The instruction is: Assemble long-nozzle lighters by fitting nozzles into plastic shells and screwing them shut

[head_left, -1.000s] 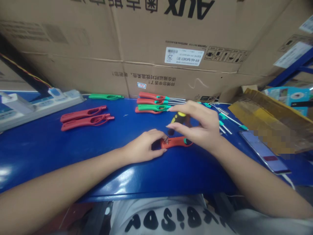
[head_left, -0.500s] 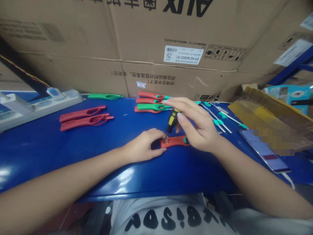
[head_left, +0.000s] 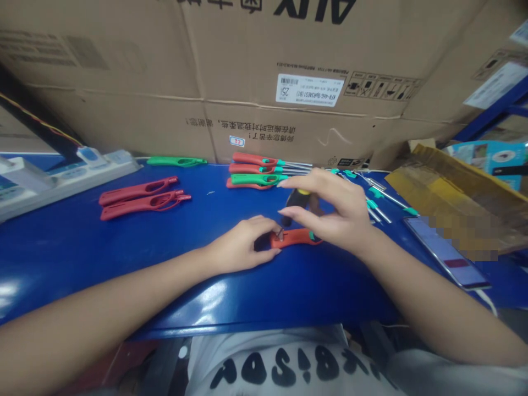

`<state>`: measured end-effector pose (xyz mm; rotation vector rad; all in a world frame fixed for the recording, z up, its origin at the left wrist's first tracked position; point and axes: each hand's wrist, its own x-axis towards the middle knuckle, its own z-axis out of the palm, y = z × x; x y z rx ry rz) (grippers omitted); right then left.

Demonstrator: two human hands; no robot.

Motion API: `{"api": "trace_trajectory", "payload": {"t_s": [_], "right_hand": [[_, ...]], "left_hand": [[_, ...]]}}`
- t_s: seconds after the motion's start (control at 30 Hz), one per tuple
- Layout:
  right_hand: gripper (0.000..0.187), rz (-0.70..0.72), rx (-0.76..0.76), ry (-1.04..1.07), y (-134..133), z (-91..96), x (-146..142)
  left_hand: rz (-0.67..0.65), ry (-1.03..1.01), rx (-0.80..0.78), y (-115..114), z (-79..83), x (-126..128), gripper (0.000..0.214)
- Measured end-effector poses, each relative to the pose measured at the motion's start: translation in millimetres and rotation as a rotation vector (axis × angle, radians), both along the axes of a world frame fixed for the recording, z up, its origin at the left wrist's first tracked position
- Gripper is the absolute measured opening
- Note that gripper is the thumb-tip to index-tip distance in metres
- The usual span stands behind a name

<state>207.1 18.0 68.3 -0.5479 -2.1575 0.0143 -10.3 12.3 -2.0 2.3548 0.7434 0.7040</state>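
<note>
An orange lighter handle [head_left: 295, 238] with a green piece near its right end lies flat on the blue table. My left hand [head_left: 243, 245] grips its left end between thumb and fingers. Over it, my right hand [head_left: 344, 212] holds a black-and-yellow screwdriver [head_left: 297, 199], tilted with its lower end down at the handle, beside my left fingertips. The screwdriver's tip is hard to make out. Behind my hands lie several red lighters [head_left: 251, 159] with metal tubes, a green lighter [head_left: 253, 180] among them.
Two dark red lighter shells [head_left: 142, 203] and a green one [head_left: 177, 161] lie at the left, near a white power strip [head_left: 70, 179]. Metal tubes with green pieces [head_left: 376, 192], a phone [head_left: 445, 253] and a taped box [head_left: 454, 203] are at the right. A large carton [head_left: 144, 71] stands behind.
My right hand has turned around the screwdriver, its thumb now crossing the handle further left. My left hand and the orange lighter handle have stayed in place.
</note>
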Motion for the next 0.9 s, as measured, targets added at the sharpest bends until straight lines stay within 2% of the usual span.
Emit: {"api": "trace_trajectory", "payload": {"t_s": [0.07,0.1,0.2,0.23,0.27,0.4,0.43,0.53,0.6,0.67,0.73,0.77,0.9], "right_hand": [[0.030,-0.037,0.096,-0.026,0.5,-0.6,0.8],[0.032,-0.023,0.050,-0.048,0.3,-0.8,0.7],[0.041,0.088,-0.246,-0.068,-0.5,-1.5,-0.7],[0.040,0.101,-0.291,-0.058,-0.4,-1.9,-1.0],[0.038,0.089,-0.275,-0.043,0.1,-2.3,-1.0],[0.031,-0.008,0.043,-0.012,2.2,-3.2,0.1],[0.030,0.006,0.044,-0.013,2.2,-2.9,0.0],[0.037,0.117,-0.200,-0.010,0.9,-1.7,-1.5],[0.033,0.153,-0.260,0.013,0.7,-1.6,-1.9],[0.026,0.119,-0.101,0.028,1.5,-2.1,-1.1],[0.028,0.074,0.069,0.005,2.1,-2.5,0.1],[0.029,0.068,0.075,-0.017,2.0,-2.6,0.4],[0.036,0.148,-0.256,-0.027,-0.2,-2.2,-1.5]], "left_hand": [[0.004,-0.002,0.003,0.1,-0.4,0.0,0.016],[0.004,0.000,0.000,0.1,-0.4,0.0,0.017],[0.002,0.009,-0.014,-0.2,0.0,-0.1,0.018],[0.002,0.011,-0.014,-0.2,0.0,-0.2,0.018],[0.004,0.012,-0.009,-0.3,-0.2,-0.2,0.018],[0.007,0.006,0.009,-0.2,-0.4,-0.4,0.017],[0.007,0.006,0.005,-0.2,-0.2,-0.3,0.018],[0.000,0.016,-0.013,-0.1,0.4,-0.3,0.019],[-0.001,0.015,-0.012,0.2,0.3,-0.3,0.019],[0.002,0.010,0.000,0.3,-0.2,-0.3,0.019],[0.005,0.006,0.010,0.2,-0.5,-0.3,0.019],[0.006,0.006,0.011,0.2,-0.5,-0.4,0.019],[0.004,0.010,0.002,0.1,-0.8,-0.7,0.019]]}}
